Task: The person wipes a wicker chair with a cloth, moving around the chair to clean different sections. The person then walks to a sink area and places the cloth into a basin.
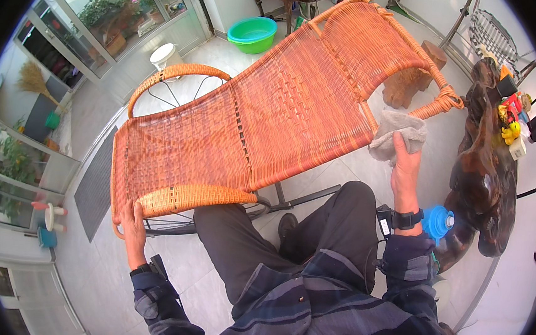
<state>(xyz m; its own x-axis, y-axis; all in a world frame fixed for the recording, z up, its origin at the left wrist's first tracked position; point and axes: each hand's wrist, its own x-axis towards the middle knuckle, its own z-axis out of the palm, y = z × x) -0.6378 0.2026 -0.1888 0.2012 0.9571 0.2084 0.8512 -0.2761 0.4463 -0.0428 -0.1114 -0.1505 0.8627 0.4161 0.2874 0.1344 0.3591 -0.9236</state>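
A reddish woven rattan reclining chair [204, 134] stretches across the view before me, its headrest at the upper right. My left hand [132, 225] rests on the near left corner of the chair, beside the end of the near woven armrest [195, 197]. Whether its fingers grip the frame is not clear. In my right hand [406, 166] is a grey cloth [399, 130], pinched under the thumb. The cloth lies against the chair's side edge, just below the headrest. The far armrest [176, 69] arches over black metal rods.
A blue water bottle [438, 221] is beside my right wrist. Dark carved wood [477, 174] bearing small toys stands at the right. Behind the chair are green and blue basins [251, 36], a white bucket [165, 58] and a wooden stump [404, 84]. A grey mat [94, 187] lies left.
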